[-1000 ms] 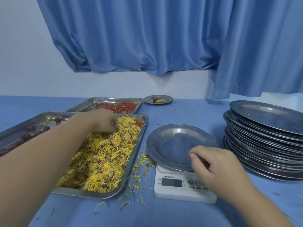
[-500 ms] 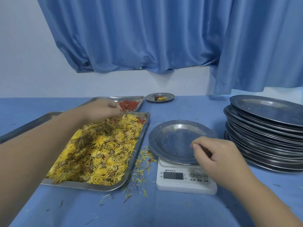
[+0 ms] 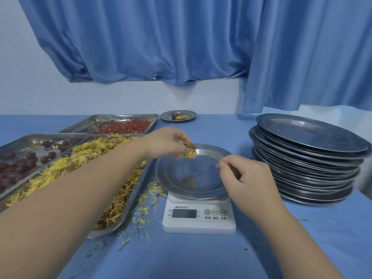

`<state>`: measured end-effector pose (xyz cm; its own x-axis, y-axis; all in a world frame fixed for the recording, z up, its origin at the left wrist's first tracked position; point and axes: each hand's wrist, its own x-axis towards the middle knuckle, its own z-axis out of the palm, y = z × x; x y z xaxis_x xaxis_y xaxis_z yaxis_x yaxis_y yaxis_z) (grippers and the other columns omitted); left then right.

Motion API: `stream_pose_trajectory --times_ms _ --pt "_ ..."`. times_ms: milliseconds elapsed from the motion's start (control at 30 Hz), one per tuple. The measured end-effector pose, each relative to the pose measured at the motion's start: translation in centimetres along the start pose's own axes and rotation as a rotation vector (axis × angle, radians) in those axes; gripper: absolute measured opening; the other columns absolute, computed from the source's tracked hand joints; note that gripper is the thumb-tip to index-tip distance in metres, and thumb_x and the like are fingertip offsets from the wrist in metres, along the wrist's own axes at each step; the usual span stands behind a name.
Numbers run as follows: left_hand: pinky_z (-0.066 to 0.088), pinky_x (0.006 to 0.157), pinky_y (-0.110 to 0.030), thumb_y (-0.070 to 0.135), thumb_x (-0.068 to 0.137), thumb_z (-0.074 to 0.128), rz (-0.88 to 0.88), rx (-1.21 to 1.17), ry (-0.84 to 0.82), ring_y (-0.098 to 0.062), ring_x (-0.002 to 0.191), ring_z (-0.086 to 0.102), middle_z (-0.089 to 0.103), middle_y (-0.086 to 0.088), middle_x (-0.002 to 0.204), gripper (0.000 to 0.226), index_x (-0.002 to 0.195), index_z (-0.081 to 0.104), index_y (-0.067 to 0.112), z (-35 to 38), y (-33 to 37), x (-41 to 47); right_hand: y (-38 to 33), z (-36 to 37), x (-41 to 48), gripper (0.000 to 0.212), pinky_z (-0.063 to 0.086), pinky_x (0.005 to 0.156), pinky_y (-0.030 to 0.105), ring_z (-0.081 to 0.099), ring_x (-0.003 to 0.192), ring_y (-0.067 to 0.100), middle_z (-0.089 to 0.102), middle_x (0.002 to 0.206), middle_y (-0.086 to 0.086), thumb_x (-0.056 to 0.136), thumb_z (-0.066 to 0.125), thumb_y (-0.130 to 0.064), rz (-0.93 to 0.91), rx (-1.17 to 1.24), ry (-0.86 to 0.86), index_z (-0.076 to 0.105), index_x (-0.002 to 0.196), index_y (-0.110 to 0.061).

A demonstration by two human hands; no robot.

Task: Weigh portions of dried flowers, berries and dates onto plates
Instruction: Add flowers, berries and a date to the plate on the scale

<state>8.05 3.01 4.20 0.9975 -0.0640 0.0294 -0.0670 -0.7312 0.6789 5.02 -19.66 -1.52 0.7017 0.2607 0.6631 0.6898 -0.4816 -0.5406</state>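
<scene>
My left hand [image 3: 168,140] pinches a clump of yellow dried flowers [image 3: 190,151] above the far left rim of a steel plate [image 3: 193,174]. That plate sits on a small white scale [image 3: 198,215]. My right hand [image 3: 244,178] pinches the plate's right rim with curled fingers. The tray of yellow dried flowers [image 3: 112,210] lies under my left forearm. Behind it are a tray of red berries [image 3: 124,125] and a tray of dark dates [image 3: 26,158].
A tall stack of steel plates [image 3: 308,156] stands at the right. One small plate with dates and flowers [image 3: 178,116] rests at the back near the wall. Loose yellow petals [image 3: 148,200] litter the blue table between tray and scale. A blue curtain hangs behind.
My left hand has lifted out of the flower tray and moved right, over the plate, with a pinch of flowers. My right hand has stayed on the plate's rim.
</scene>
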Motion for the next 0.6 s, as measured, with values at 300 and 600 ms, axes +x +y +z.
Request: stream_pose_trajectory --times_ms 300,600 --pt "0.037 0.065 -0.002 0.032 0.076 0.082 0.035 0.255 -0.132 0.018 0.080 0.056 0.066 0.018 0.111 0.044 0.116 0.064 0.029 1.3 -0.1 0.9 0.1 0.4 -0.3 0.014 0.040 0.053 0.033 0.043 0.052 0.013 0.049 0.054 -0.009 0.083 0.056 -0.016 0.035 0.015 -0.038 0.062 0.070 -0.019" --pt "0.039 0.068 -0.016 0.043 0.079 0.076 0.123 0.164 0.011 0.013 0.071 0.057 0.067 0.025 0.098 0.025 0.102 0.067 0.039 -1.8 -1.6 -2.9 -1.6 1.6 -1.4 0.033 0.040 0.048 0.037 0.036 0.050 0.010 0.034 0.049 -0.008 0.090 0.051 -0.025 -0.148 -0.063 -0.040 0.043 0.059 -0.021"
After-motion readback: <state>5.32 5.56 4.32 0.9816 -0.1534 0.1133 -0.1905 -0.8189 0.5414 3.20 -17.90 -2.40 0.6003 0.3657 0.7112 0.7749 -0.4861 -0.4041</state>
